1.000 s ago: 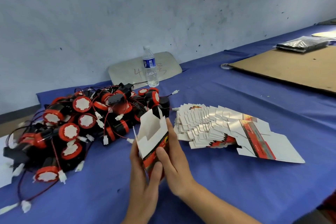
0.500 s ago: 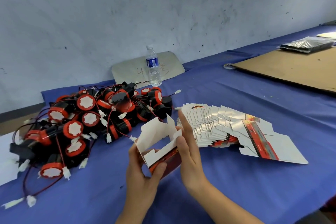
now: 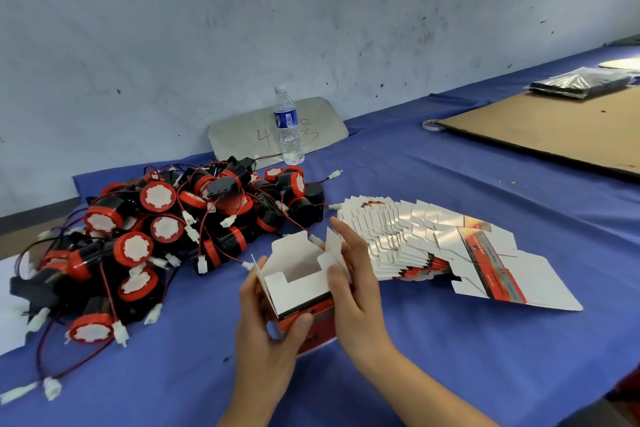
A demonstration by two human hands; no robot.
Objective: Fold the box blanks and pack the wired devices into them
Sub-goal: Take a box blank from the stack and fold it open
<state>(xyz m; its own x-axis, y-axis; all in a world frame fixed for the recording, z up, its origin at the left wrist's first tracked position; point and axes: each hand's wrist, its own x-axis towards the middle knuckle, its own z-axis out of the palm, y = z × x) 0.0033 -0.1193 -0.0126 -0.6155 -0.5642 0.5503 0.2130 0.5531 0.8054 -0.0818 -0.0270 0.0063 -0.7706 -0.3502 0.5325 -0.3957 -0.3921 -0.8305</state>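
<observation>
A pale grey, scuffed plaster wall [image 3: 311,28] speckled with dark marks rises behind the surface, which is draped in blue cloth [image 3: 450,340]. A flat brown cardboard sheet [image 3: 554,128] lies on the cloth at the right. Light is even and soft.

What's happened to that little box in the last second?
The box went from nearly flat and upright to opened out, its mouth now facing up. The left hand and right hand kept hold of it. The devices and blanks lie as before.
</observation>
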